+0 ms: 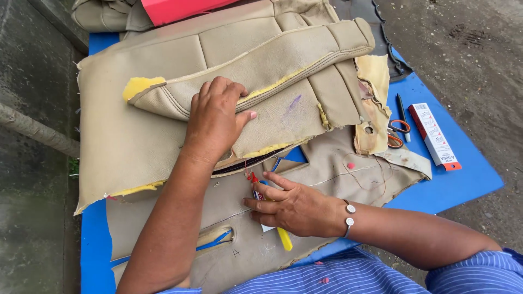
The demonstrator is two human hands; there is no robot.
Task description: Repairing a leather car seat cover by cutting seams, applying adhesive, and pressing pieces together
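Observation:
A beige leather seat cover (283, 60) with yellow foam backing lies folded over on a blue table (457, 185). My left hand (215, 122) presses flat on a lifted flap of that cover, fingers spread. Beneath it lies a flat beige leather panel (348, 174) with stitch lines and loose thread. My right hand (294, 209), with a bracelet at the wrist, rests on this panel and grips a small tube (284, 238) with a yellow end. The tube's red nozzle (253, 177) points at the seam under the lifted flap.
Orange-handled scissors (397, 133), a dark pen (403, 114) and a long white and red box (434, 136) lie at the table's right side. A pink-red object (180, 8) and black material (381, 32) sit at the far end. Rough concrete ground surrounds the table.

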